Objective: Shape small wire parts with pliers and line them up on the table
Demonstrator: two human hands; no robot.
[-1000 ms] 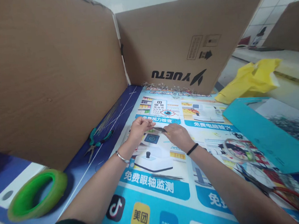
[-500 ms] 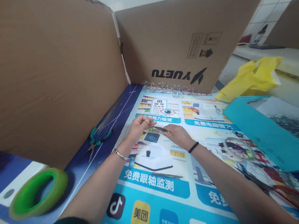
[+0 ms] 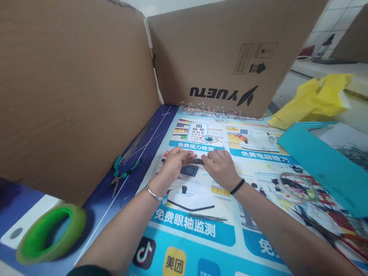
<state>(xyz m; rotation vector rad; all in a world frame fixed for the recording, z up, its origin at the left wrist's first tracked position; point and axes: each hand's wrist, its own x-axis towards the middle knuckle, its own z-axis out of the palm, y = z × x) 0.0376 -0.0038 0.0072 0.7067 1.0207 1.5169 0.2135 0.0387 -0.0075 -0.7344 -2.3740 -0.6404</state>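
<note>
Over the printed sheet, my right hand (image 3: 220,165) is closed around a slim dark pointed tool (image 3: 197,161), possibly tweezers. Its tip points left toward my left hand (image 3: 175,160). The thumb and fingers of that hand are pinched together at the tool's tip; whatever small thing they hold is too fine to make out. Below the hands, a bundle of thin dark strands (image 3: 207,217) lies on the sheet. Teal-handled pliers (image 3: 121,175) rest to the left, jaws toward me.
Cardboard walls (image 3: 215,54) stand at the left and back. A green tape roll (image 3: 28,248) lies front left. At the right are a blue box (image 3: 320,165) holding tangled silvery strands, a yellow bag (image 3: 311,100), a clear ring-shaped roll (image 3: 283,181) and red-handled scissors (image 3: 338,237).
My right fingers have curled further over the tool, and both hands sit slightly lower in view. The whole scene has shifted a little right and down as the camera moved.
</note>
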